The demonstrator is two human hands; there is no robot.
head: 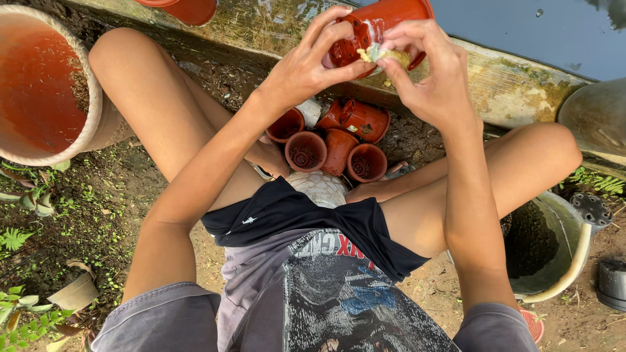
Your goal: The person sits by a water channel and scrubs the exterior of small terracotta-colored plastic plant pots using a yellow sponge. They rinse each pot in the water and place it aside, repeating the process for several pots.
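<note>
Two hands are working on one small terracotta-coloured plastic pot, raised above a mossy concrete ledge. Left hand is gripping the pot's ribbed side, fingers curled shut; right hand is pinching a yellowish sponge against its rim. Matching pots are lying clustered on the soil below.

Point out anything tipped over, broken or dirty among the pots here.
In the cluster of small terracotta pots on the ground, several lie on their sides. The pot held by the left hand shows white smears, with the right hand pressing a yellowish sponge to it.
</note>
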